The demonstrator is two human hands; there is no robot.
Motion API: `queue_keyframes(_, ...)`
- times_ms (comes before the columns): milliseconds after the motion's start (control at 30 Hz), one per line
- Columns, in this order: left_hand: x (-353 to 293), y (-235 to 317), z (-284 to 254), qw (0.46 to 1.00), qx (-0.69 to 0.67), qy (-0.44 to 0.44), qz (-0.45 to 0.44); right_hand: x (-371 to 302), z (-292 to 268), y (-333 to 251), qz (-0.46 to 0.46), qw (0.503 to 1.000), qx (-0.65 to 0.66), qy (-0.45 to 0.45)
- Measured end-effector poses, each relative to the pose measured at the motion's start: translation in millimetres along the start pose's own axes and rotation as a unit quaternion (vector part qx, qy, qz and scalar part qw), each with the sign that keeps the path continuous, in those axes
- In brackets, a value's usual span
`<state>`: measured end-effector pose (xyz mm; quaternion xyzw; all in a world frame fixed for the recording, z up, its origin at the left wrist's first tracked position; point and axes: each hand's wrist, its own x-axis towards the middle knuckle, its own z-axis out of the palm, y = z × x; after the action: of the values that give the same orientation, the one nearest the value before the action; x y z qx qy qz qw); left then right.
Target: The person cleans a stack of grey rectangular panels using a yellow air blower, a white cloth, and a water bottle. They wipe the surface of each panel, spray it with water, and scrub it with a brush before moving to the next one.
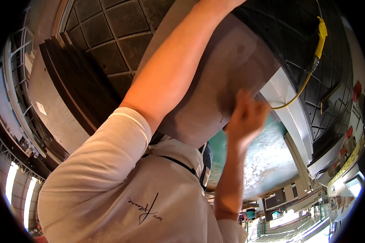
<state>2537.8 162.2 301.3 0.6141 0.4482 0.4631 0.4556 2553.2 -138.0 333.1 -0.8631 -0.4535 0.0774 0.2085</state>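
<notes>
1. Brown panel [215,69] lies flat across the dark, grooved tabletop [300,44] in front of the person, its near end close to the waist.
2. Over the panel's right-hand edge I see the right grip [247,117], fingers curled but blurred; I can't tell whether they are closed on anything.
3. Stretched across the panel is the left forearm [170,69]; the left grip is out of sight past the upper edge, so apart or together, I can't say.
4. Off to the right, a yellow tool [321,38] shows against the tabletop, its yellow hose [299,95] curving back near the right grip.
5. Over on the left are long dark strips [75,77], beside a grey sheet [61,115] with a small white label [41,108].
</notes>
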Motion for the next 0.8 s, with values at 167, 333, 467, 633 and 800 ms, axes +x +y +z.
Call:
queue_keyframes(167,2.6,-0.4,-3.1,1.000,0.018,0.000,-0.007,16.2,4.0,-8.0,0.001,0.998,0.029,0.047)
queue_keyframes(333,4.1,0.5,-3.7,1.000,-0.009,0.008,-0.008,-8.1,-9.4,-17.9,-0.011,0.998,0.056,-0.008)
queue_keyframes(467,0.3,0.6,-2.9,1.000,0.001,-0.006,-0.023,38.8,1.1,-21.0,0.040,0.999,0.019,0.013)
queue_keyframes(633,3.8,3.1,-4.3,1.000,-0.002,0.012,-0.009,-21.2,4.7,-10.7,-0.037,0.992,0.113,0.040)
queue_keyframes(800,5.4,0.6,-4.0,1.000,-0.005,-0.002,-0.027,46.8,1.5,-27.7,0.099,0.994,0.035,-0.009)
